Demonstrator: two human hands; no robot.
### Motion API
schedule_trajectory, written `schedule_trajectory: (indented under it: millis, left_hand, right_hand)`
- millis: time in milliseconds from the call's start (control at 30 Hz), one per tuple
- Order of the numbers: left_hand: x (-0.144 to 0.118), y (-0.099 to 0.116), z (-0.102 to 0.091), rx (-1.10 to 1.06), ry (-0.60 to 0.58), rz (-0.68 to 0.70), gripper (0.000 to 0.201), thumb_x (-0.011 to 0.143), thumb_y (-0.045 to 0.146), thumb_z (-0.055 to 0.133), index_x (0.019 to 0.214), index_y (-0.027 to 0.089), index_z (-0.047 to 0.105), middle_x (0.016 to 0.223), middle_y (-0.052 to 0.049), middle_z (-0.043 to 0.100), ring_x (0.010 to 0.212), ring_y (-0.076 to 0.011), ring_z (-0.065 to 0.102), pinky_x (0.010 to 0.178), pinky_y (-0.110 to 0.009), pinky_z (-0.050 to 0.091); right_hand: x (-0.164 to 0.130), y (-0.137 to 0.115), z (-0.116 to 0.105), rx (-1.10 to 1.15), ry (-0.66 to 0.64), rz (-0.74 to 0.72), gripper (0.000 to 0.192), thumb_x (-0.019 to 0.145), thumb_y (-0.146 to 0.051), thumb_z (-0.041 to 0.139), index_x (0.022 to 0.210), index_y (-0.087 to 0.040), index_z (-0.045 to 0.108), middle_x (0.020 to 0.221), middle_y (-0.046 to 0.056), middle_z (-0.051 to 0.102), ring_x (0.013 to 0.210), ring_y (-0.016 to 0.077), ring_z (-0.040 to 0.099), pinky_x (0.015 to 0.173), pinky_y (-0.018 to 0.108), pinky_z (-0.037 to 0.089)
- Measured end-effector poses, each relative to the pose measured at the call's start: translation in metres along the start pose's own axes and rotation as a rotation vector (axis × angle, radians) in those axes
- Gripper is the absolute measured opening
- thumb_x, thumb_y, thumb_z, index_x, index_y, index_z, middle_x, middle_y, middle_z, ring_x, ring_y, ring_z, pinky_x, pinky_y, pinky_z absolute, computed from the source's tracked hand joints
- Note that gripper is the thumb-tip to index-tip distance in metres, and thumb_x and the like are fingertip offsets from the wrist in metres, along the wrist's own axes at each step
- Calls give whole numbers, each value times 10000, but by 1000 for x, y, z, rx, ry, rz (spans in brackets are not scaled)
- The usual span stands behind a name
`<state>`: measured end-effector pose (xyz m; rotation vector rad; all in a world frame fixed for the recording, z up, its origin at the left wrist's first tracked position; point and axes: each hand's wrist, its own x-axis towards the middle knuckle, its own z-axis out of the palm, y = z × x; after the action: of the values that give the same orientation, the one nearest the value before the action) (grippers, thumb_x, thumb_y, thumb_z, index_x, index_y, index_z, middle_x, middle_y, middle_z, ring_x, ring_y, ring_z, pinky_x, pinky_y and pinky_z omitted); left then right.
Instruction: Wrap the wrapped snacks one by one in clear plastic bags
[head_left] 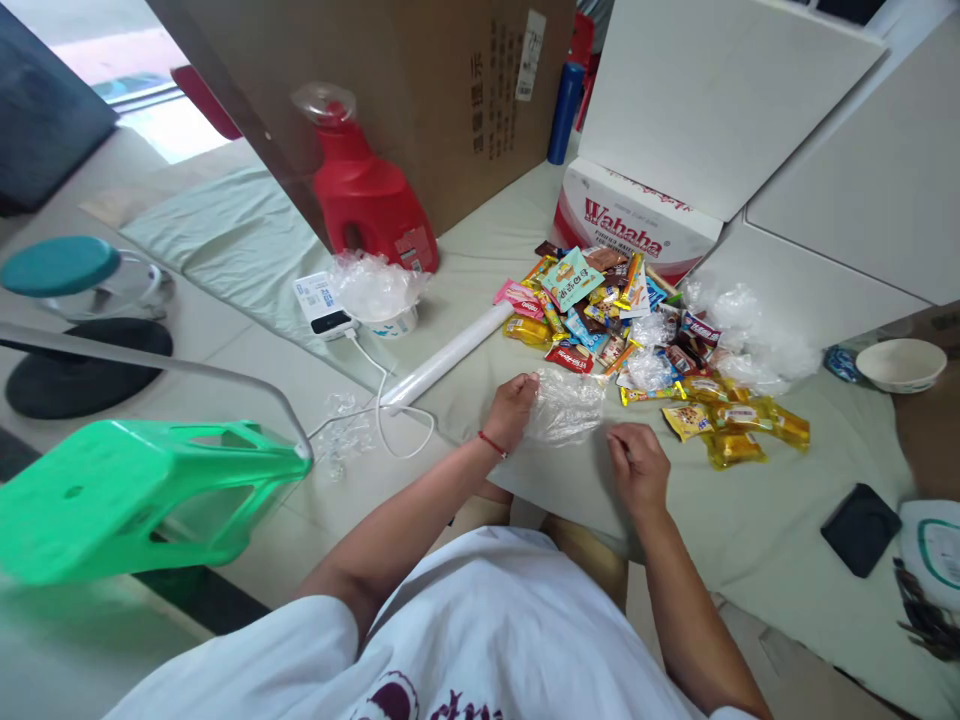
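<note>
- Head view: crinkled clear plastic bag [564,405] lies on the pale green mat [750,520], at 12 o'clock from the person.
- Left hand [512,408] pinches the bag's left edge with closed fingers.
- Right hand [637,465], loosely curled, rests on the mat at the bag's 4 o'clock, holding nothing.
- Heap of colourful wrapped snacks [600,310] lies beyond, at 1 o'clock.

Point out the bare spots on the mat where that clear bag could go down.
Bare mat lies between the right hand, the yellow packets and the black wallet. Another bare strip runs behind the white roll, toward the cardboard box. The snack pile by the left hand and clear bag is crowded.
</note>
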<state>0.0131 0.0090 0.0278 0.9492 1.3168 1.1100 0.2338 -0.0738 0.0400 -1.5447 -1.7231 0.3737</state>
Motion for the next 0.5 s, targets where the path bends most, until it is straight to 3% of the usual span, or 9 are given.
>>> schedule_trajectory:
  millis: [100, 167, 267, 367, 433, 500]
  left_hand:
    - [-9, 0, 5, -9, 69, 19, 508, 915, 606, 559, 658, 221, 351, 607, 62, 267, 605, -103, 253, 560, -262, 229]
    - [-17, 3, 12, 12, 64, 88, 539, 910, 642, 570, 655, 215, 364, 607, 60, 277, 617, -103, 264, 566, -254, 245]
    - [-28, 8, 24, -57, 11, 157, 562, 896, 700, 583, 674, 210, 420, 610, 57, 338, 609, -105, 299, 563, -251, 280]
    - [-31, 9, 29, -226, 35, 138, 541, 919, 698, 567, 699, 220, 441, 617, 44, 381, 575, -116, 331, 524, -262, 299]
    - [-28, 7, 26, -305, 103, 96, 510, 945, 661, 556, 706, 227, 438, 627, 34, 392, 556, -121, 342, 495, -268, 305]
    - [-24, 4, 20, -353, 174, 18, 479, 963, 625, 552, 717, 229, 441, 637, 33, 390, 540, -118, 346, 469, -262, 309]
  right_hand:
    - [-21, -2, -12, 97, 82, 201, 213, 957, -423, 604, 912, -243, 709, 890, 52, 677, 792, 204, 615, 746, 334, 508]
    - [-23, -15, -7, 240, 31, 323, 233, 932, -464, 637, 933, -237, 688, 840, 27, 656, 722, 180, 581, 663, 299, 488]
    - [-5, -41, 16, 447, -135, 331, 343, 811, -483, 766, 1034, -238, 676, 947, 34, 671, 805, 182, 602, 612, 260, 484]
    - [17, -56, 42, 591, -244, 329, 297, 775, -477, 767, 908, -225, 682, 859, 16, 654, 755, 166, 595, 596, 251, 477]
    - [25, -55, 51, 693, -224, 417, 274, 797, -483, 735, 814, -219, 664, 707, -23, 601, 624, 131, 541, 577, 247, 451]
    - [24, -48, 50, 796, -123, 504, 287, 775, -478, 770, 807, -215, 661, 656, -47, 574, 579, 108, 511, 581, 239, 436]
